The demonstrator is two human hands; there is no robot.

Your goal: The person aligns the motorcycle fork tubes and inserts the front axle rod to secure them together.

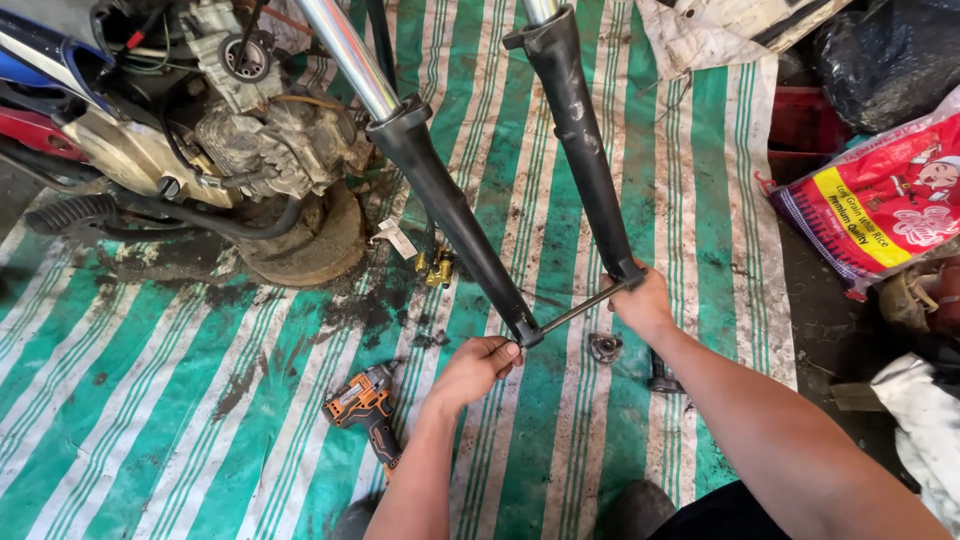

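Two black motorcycle fork legs hang down over a striped mat: the left fork leg (450,215) and the right fork leg (585,150). A thin metal axle rod (580,307) runs between their lower ends. My left hand (473,368) grips the rod's end at the foot of the left leg. My right hand (643,303) is closed around the foot of the right leg, where the rod enters it.
A motorcycle engine (255,130) on a round block stands at the upper left. An orange cordless driver (365,405) lies on the green-and-white mat (150,400). Small metal parts (605,347) lie below the forks. A red printed sack (885,200) and a black bag sit at the right.
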